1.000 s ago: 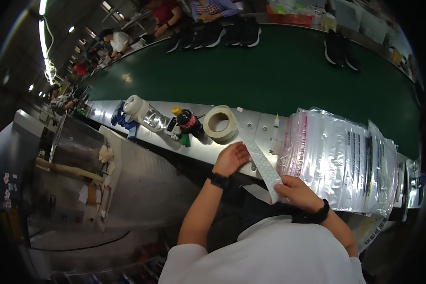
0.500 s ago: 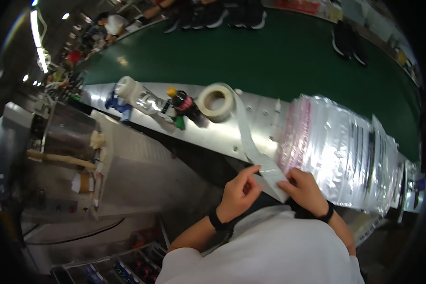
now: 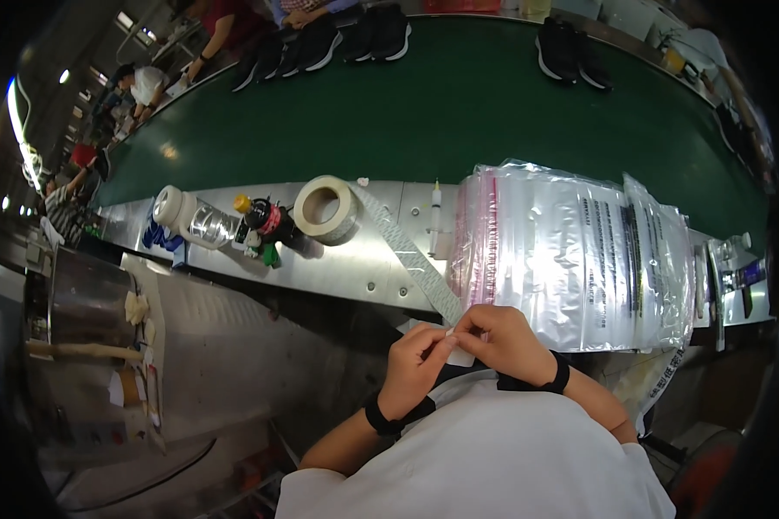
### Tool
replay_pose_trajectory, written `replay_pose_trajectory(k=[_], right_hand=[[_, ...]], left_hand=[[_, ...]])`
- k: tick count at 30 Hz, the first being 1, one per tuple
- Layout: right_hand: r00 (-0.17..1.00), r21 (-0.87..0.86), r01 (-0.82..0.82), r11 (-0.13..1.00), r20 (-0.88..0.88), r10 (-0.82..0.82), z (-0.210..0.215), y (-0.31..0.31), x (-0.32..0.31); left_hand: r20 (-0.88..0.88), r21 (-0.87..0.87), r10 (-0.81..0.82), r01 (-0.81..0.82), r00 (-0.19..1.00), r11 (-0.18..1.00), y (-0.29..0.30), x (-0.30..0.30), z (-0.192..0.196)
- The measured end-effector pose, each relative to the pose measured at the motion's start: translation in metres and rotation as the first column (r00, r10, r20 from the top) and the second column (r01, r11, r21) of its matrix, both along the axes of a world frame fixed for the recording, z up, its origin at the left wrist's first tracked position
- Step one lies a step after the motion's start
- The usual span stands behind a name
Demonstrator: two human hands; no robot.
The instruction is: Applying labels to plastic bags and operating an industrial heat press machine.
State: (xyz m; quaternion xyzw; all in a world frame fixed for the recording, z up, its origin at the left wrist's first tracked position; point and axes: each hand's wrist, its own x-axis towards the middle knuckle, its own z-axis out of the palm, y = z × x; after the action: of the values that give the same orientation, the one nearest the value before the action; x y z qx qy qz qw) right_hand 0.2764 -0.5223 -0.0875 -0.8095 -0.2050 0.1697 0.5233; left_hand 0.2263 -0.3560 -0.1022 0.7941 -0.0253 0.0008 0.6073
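A roll of pale stickers (image 3: 346, 227) stands on the metal ledge, and its unwound strip (image 3: 414, 266) runs down toward me. My left hand (image 3: 411, 368) and my right hand (image 3: 509, 348) meet at the strip's end, fingertips pinched together in front of my shirt. Both appear to grip the strip there; a white end piece (image 3: 462, 356) hangs below the fingers. The exact spot between the fingertips is hidden. Just right of the strip, beside my right hand, lies a stack of clear plastic bags (image 3: 550, 259) with pink edges.
Left of the roll are a dark drink bottle (image 3: 273, 221) with a yellow cap and a clear bottle (image 3: 212, 223). A syringe (image 3: 436, 212) lies near the bags. Black shoes (image 3: 571, 56) sit across the green conveyor belt (image 3: 320, 130). People work beyond; a machine (image 3: 86, 294) stands at left.
My hands have come together at the strip's end; before, they were apart, with the left fingers curled beside it. The strip is now straighter, and the view has shifted.
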Motion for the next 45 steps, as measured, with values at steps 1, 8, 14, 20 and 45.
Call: replay_pose_trajectory(k=[1, 8, 14, 20, 45], right_hand=[[1.000, 0.001, 0.018, 1.000, 0.006, -0.018, 0.000, -0.002, 0.000], [0.999, 0.045, -0.043, 0.998, 0.023, 0.042, -0.007, -0.032, 0.001], [0.964, -0.320, 0.223, 0.921, 0.212, -0.160, -0.007, -0.069, -0.004], [0.690, -0.267, 0.596, 0.758, 0.653, -0.312, -0.054, -0.067, 0.008], [0.512, -0.204, 0.729, 0.653, 0.796, -0.323, -0.059, -0.057, 0.000]], left_hand=[[-0.052, -0.066, 0.018, -0.021, 0.998, 0.998, 0.000, 0.002, -0.003], [-0.068, -0.119, 0.139, -0.147, 0.988, 0.982, 0.000, 0.024, -0.005], [0.376, 0.139, -0.358, 0.330, 0.855, 0.934, -0.042, 0.066, 0.008], [0.175, 0.320, -0.443, 0.375, 0.879, 0.870, -0.044, 0.067, -0.038], [-0.308, -0.926, -0.777, 0.013, 0.549, 0.377, -0.083, 0.138, -0.048]])
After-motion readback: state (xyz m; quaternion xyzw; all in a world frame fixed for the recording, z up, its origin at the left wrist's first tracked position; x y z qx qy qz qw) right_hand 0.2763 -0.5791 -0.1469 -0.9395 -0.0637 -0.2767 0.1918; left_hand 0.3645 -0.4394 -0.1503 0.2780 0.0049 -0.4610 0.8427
